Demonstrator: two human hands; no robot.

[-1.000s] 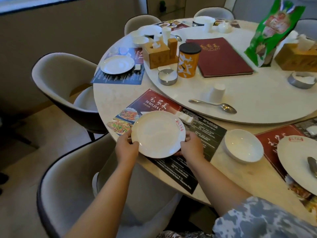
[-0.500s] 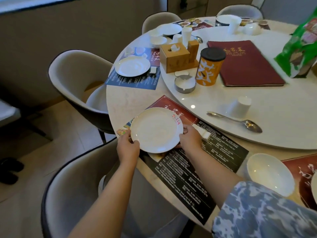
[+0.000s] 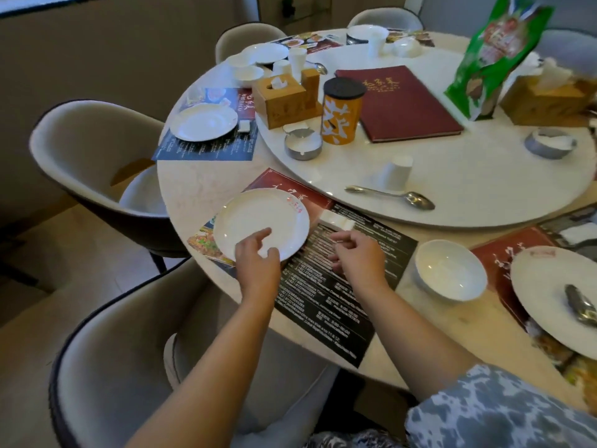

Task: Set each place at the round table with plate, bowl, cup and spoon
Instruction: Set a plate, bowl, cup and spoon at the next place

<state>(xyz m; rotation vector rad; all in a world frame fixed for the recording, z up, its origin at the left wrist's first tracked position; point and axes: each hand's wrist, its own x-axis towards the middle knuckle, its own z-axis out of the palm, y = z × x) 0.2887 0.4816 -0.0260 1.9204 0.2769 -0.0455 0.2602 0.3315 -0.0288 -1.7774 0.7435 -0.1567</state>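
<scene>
at the tabletop's near edge, one plate [image 3: 258, 221] under loosely curled left hand [image 3: 258, 263], right hand [image 3: 358, 257] beside, fingers relaxed, plus one bowl [image 3: 450, 270].

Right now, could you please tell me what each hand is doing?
Left hand: open, fingers loosely curled over the near rim of the plate, gripping nothing.
Right hand: open, holds nothing, over the placemat.

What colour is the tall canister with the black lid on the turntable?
Orange with white markings, topped by a black lid: the canister shows best in the head view.
</scene>
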